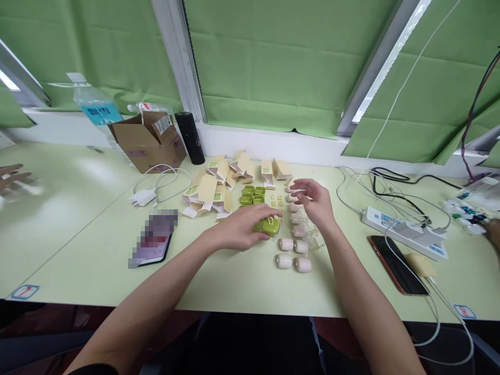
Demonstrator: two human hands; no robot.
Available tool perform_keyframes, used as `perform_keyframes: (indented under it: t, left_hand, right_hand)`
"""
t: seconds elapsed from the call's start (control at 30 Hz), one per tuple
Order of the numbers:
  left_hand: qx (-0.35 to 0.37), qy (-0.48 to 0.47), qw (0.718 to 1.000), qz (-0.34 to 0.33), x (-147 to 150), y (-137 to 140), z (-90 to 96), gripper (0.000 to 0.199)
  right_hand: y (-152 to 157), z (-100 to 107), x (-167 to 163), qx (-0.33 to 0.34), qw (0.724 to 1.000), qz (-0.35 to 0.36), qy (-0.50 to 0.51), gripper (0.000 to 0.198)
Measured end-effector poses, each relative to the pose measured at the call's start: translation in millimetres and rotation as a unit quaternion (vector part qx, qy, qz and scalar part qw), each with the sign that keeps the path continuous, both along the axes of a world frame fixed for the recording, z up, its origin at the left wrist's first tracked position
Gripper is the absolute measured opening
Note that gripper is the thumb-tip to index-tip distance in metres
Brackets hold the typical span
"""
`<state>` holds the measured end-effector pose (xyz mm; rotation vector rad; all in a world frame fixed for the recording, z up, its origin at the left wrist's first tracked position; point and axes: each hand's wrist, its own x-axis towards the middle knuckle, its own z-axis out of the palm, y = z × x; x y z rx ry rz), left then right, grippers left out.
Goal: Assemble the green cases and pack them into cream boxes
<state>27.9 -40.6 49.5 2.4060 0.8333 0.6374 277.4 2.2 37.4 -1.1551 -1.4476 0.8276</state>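
My left hand (244, 227) is closed around a small green case (270, 226) on the table, thumb at its near side and fingers over its top. A yellow loop-shaped piece lies on the case's top. My right hand (315, 202) hovers with curved, parted fingers over a column of small pale pink, barrel-shaped containers (299, 230); I see nothing between its fingers. Behind my left hand sit several open green trays (247, 199). Tiny yellow pieces (279, 197) lie in rows between the trays and the containers. Clear plastic pieces (315, 239) lie under my right wrist.
Opened cream cartons (207, 188) are heaped at the back. A brown box (150, 143), a black flask (190, 138) and a charger (142, 197) stand or lie left. Phones flank my arms. A power strip (404, 233) with cables lies right. Other people's hands show at both edges.
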Motion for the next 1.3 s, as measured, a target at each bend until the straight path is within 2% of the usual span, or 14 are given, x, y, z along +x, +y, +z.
perform_keyframes:
  t: [0.17,0.3,0.4,0.57,0.73,0.8,0.9,0.97,1.07,1.17,1.3]
  left_hand:
    - [0.028,0.152,0.988,-0.016,8.5,-9.5,2.0,0.046]
    - [0.053,0.203,0.977,-0.035,16.8,-12.3,-3.1,0.037]
    - [0.065,0.204,0.975,-0.05,18.4,-13.3,-5.9,0.033]
    - [0.073,0.202,0.975,-0.053,17.3,-13.7,-8.2,0.033]
    - [0.061,0.138,0.987,-0.053,10.5,-6.7,-8.9,0.047]
    - [0.051,0.085,0.995,-0.031,7.7,-0.1,-9.6,0.037]
    - [0.055,-0.01,0.997,0.055,5.4,11.6,-14.1,0.014]
    - [0.065,-0.063,0.99,0.105,4.7,18.9,-19.7,0.014]
    - [0.086,-0.106,0.98,0.141,3.9,26.5,-28.9,0.017]
    - [0.103,-0.128,0.973,0.162,3.2,29.4,-34.5,0.018]
    - [0.121,-0.148,0.965,0.179,2.9,28.7,-35.5,0.016]
  right_hand:
    - [3.5,-3.0,5.5,0.042,0.994,-0.076,-0.062,0.031]
    - [6.1,-4.7,8.9,0.065,0.976,-0.123,-0.169,0.032]
    - [15.9,-4.0,11.2,0.053,0.949,-0.137,-0.278,0.032]
    - [45.9,-0.9,10.6,0.009,0.882,-0.129,-0.453,0.038]
    - [74.9,-3.1,11.1,-0.045,0.842,-0.125,-0.522,0.049]
    - [83.1,-5.4,10.3,-0.074,0.832,-0.112,-0.538,0.055]
    - [93.3,-8.9,6.1,-0.108,0.818,-0.091,-0.557,0.061]
    - [99.8,-10.9,2.1,-0.117,0.814,-0.087,-0.562,0.061]
    - [109.4,-13.1,-4.1,-0.125,0.811,-0.089,-0.564,0.053]
    - [116.3,-13.8,-9.2,-0.129,0.811,-0.098,-0.562,0.043]
    - [116.5,-9.8,-10.6,-0.123,0.82,-0.128,-0.544,0.04]
